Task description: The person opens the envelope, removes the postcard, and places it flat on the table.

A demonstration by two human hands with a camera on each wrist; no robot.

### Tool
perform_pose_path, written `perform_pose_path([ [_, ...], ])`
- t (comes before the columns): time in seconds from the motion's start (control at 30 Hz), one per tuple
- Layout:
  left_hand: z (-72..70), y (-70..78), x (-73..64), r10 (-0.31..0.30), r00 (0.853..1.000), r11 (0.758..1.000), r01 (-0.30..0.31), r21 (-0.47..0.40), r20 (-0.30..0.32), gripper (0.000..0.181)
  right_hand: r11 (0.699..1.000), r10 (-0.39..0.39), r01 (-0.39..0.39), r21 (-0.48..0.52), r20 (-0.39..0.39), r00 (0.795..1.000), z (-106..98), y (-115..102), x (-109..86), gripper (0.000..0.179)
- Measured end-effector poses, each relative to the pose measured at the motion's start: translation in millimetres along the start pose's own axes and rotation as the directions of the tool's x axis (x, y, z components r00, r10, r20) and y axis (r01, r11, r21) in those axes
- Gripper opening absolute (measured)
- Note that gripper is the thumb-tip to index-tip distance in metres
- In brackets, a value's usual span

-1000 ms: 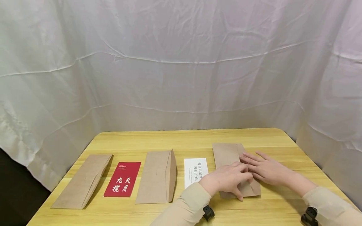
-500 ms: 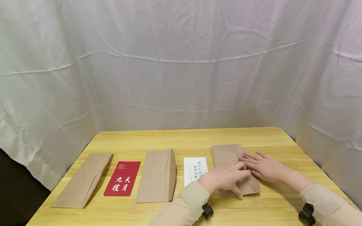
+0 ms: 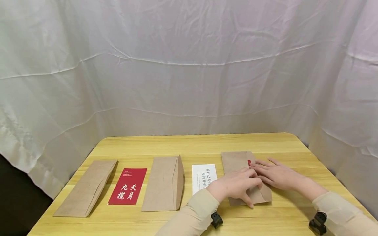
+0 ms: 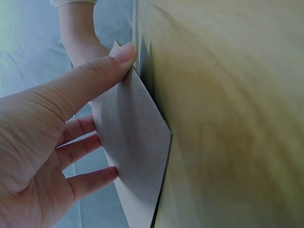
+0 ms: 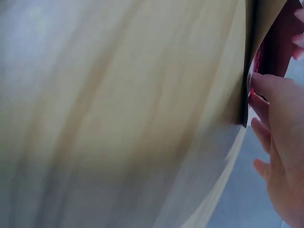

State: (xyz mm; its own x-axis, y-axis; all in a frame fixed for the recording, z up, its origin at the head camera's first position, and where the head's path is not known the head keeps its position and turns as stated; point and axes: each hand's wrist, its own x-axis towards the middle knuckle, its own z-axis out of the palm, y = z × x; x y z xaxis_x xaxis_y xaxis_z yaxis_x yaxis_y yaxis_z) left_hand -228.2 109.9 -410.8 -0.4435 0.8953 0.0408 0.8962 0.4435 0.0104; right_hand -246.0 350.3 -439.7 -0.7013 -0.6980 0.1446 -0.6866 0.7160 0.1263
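A brown paper envelope [image 3: 234,161] lies at the table's right side under both hands. My left hand [image 3: 239,186] holds it near its lower part, with bent fingers on the paper and the thumb [image 4: 124,53] at an edge. From the right, my right hand [image 3: 280,175] reaches to the envelope's side opening. In the right wrist view, its thumb and forefinger pinch at a red card [image 5: 257,61] in that opening. A small bit of this red card [image 3: 249,162] shows beside the right fingertips in the head view; the envelope hides the rest.
Left of the hands lie a white card [image 3: 199,177] with printed characters, a second brown envelope [image 3: 160,183], a red card with white characters [image 3: 128,186] and a third brown envelope [image 3: 85,190]. A pale curtain [image 3: 189,82] surrounds the wooden table [image 3: 177,144].
A bit of red card now shows by the right fingertips, which was not visible before. The envelope under the hands has shifted slightly toward me since the first frame. Both hands have moved very little.
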Motion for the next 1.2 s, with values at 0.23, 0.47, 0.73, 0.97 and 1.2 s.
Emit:
perform_pose_path([
  [0.23,0.4,0.6,0.8,-0.016,1.000,1.000,0.016,-0.023,0.023,0.058,0.985,0.134,-0.146,0.097,0.124,0.983,-8,1,-2.0,0.048],
  [0.47,0.3,0.7,1.2,-0.020,1.000,1.000,0.020,-0.023,0.024,0.059,0.976,0.172,-0.187,0.110,0.131,0.976,-13,2,-5.7,0.054],
  [0.73,-0.1,1.5,0.8,-0.027,0.999,0.999,0.029,-0.043,0.034,0.058,0.968,0.218,-0.232,0.095,0.133,0.967,-13,6,-14.2,0.057],
  [0.97,-0.3,1.6,0.2,-0.030,0.999,0.998,0.032,-0.049,0.030,0.058,0.960,0.245,-0.258,0.104,0.130,0.961,-11,10,-16.4,0.058],
  [1.2,-0.8,2.3,0.2,-0.041,0.998,0.998,0.043,-0.036,0.039,0.057,0.961,0.247,-0.252,0.116,0.060,0.967,-15,6,-6.5,0.043],
])
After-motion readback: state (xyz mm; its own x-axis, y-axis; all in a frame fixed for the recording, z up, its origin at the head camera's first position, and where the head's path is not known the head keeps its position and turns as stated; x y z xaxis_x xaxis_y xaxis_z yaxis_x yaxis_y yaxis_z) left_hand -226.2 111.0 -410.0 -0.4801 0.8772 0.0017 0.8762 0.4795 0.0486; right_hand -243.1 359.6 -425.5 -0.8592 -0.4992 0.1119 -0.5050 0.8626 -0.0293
